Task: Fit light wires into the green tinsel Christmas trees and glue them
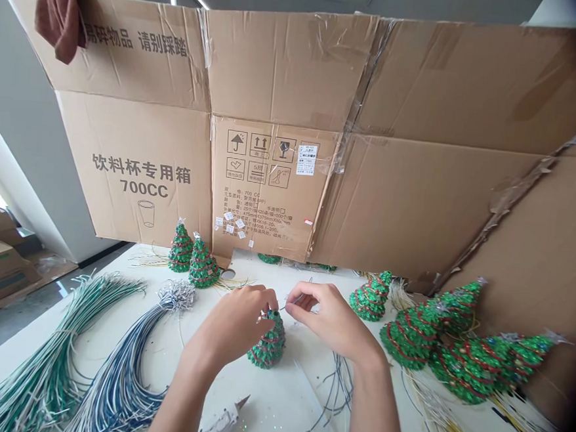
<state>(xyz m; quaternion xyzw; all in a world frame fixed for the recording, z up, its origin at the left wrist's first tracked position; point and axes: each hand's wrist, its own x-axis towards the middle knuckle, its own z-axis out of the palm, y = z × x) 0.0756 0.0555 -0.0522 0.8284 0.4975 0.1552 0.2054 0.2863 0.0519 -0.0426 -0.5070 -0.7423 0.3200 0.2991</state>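
A small green tinsel Christmas tree point(267, 349) with a red garland stands upright on the white table in front of me. My left hand point(244, 318) has its fingers curled closed around the treetop, which they partly hide. Just to the right, my right hand point(327, 316) is closed in a pinch on a thin wire near the top of the tree. Most of that wire is too fine to follow. Below the tree lies a glue gun point(218, 427), nozzle pointing up and right. A clear glue stick point(313, 389) rests to its right.
Bundles of green-and-white wires point(56, 348) and blue-and-white wires point(126, 369) lie at left. Loose dark wires point(338, 384) sit by my right forearm. Several decorated trees point(410, 336) with trailing wires are at right, and two trees point(203, 263) at back left. A tall cardboard wall point(273, 77) borders the table.
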